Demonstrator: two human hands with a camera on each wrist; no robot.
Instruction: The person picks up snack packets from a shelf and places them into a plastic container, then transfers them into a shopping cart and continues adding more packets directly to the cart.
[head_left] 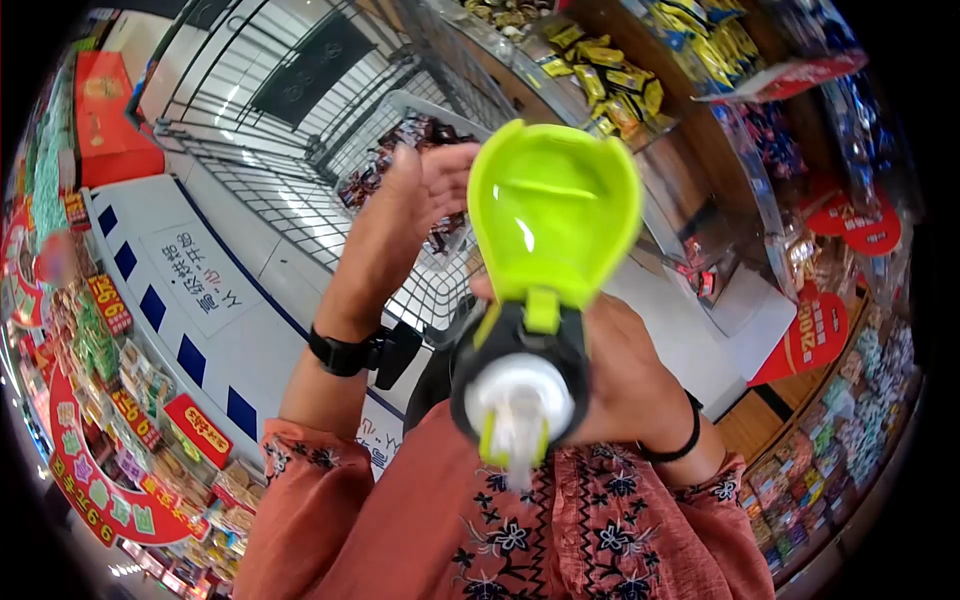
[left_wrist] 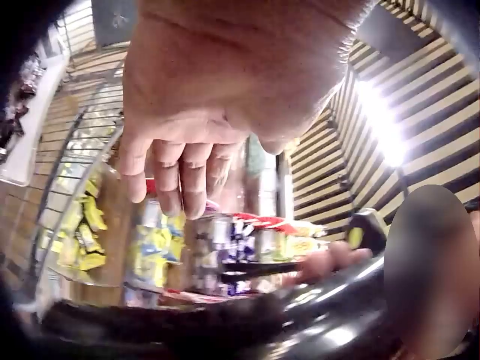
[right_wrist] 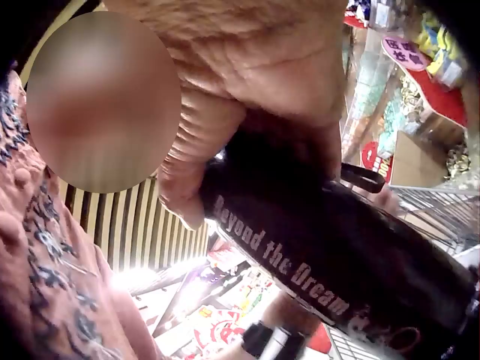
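My right hand [head_left: 635, 375] grips a black water bottle [right_wrist: 300, 232] around its upper body, and the words "Beyond the Dream" show on its side in the right wrist view. The bottle's bright green flip lid [head_left: 560, 215] stands swung up, exposing a white drinking spout [head_left: 520, 405]. To the left of the lid, my left hand [head_left: 405, 215] is raised over the shopping cart with nothing in it. Its fingers [left_wrist: 169, 176] extend loosely in the left wrist view. Most of the bottle's body is hidden behind its top in the head view.
A wire shopping cart [head_left: 235, 150] stands ahead, with a white basket [head_left: 405, 98] of dark wrapped items inside. Bins of yellow packets [head_left: 605, 75] line the right. A white counter with blue blocks [head_left: 185, 290] and snack shelves run along the left. Red signs [head_left: 815, 335] hang at the right.
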